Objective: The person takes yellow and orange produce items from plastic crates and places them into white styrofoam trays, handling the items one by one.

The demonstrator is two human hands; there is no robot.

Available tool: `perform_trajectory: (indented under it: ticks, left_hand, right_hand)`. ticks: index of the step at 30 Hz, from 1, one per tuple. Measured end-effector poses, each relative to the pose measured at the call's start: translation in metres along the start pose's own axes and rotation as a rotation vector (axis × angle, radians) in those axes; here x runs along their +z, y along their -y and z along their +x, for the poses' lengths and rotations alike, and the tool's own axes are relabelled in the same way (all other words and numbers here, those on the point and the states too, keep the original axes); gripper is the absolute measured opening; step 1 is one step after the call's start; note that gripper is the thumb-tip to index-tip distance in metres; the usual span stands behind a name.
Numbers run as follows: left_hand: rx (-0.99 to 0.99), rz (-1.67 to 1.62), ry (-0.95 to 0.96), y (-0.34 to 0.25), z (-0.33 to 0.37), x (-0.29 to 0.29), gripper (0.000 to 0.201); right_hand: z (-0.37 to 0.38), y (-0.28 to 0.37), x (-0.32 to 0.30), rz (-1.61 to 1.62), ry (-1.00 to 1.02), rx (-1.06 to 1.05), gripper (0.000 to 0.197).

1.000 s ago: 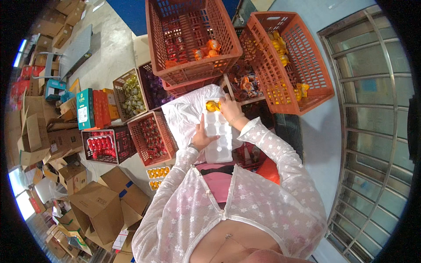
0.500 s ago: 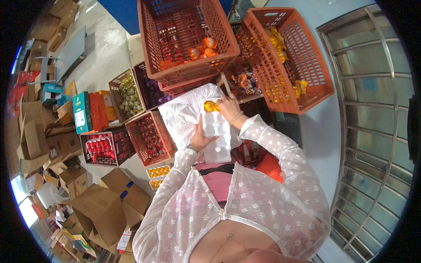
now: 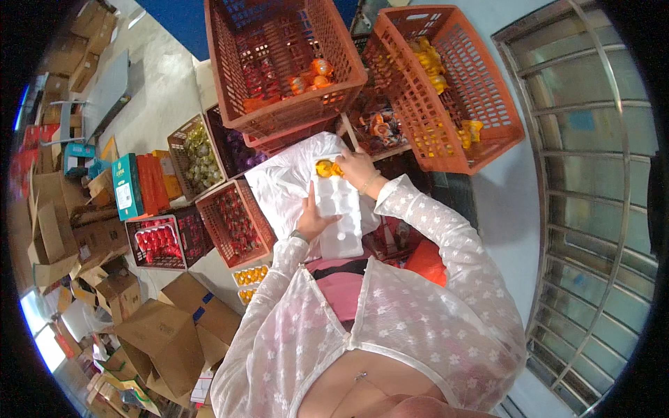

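Under right hand (image 3: 357, 170), yellow wrapping (image 3: 327, 168), partly hidden

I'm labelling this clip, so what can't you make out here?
Grip of the right hand at the yellow wrapped piece, head view: hidden by the hand.
What lies beneath the white tray, head view: hidden by it.
Far end of the top-centre orange crate, head view: cut off by the upper edge.

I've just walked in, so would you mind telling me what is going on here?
A person's left hand rests on a white compartment tray, thumb laid across it. The right hand has its fingers at gold-wrapped pieces in the far end; the nearer compartments look unfilled. A white plastic bag lies beside the tray.
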State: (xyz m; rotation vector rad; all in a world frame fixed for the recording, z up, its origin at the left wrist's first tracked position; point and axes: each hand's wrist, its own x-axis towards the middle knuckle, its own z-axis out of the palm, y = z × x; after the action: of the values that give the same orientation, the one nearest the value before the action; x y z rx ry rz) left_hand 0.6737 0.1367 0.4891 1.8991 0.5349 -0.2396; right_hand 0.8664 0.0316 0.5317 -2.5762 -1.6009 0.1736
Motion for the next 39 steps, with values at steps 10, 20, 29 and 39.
perform_trajectory:
  ticks: [10,20,29,39]
  left_hand:
    - [0.017,0.038,-0.031,-0.002,0.0,0.001,0.126]
    - [0.041,0.093,-0.055,-0.017,-0.003,-0.003,0.123]
    - [0.09,0.011,-0.152,0.003,-0.002,0.008,0.114]
    - [0.049,-0.001,-0.056,-0.002,0.006,0.003,0.116]
  right_hand:
    - [-0.006,0.002,0.023,-0.164,-0.184,-0.051,0.01]
    - [-0.005,-0.006,-0.033,0.297,0.027,0.173,0.011]
    - [-0.026,-0.218,-0.171,0.318,-0.312,0.835,0.029]
    - [-0.089,-0.386,0.029,-0.031,0.685,1.219,0.05]
